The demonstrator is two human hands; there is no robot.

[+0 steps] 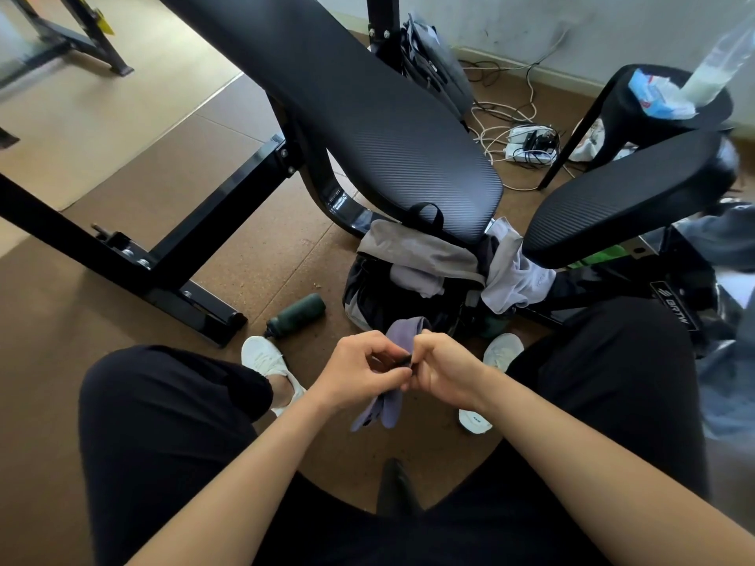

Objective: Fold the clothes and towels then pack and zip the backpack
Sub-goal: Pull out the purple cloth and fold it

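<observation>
Both hands meet at 6 o'clock: left hand (359,371) and right hand (443,371), fingers curled, pinch the purple cloth (394,361) between them.

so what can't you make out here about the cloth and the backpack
Head view only.
- purple cloth: its middle is covered by the left hand and right hand pinching it, so the kind of garment is unclear.
- backpack: its opening and zip are hidden under grey clothes and the bench pad.
- clear bag on the stool: cut off by the top right edge.
</observation>
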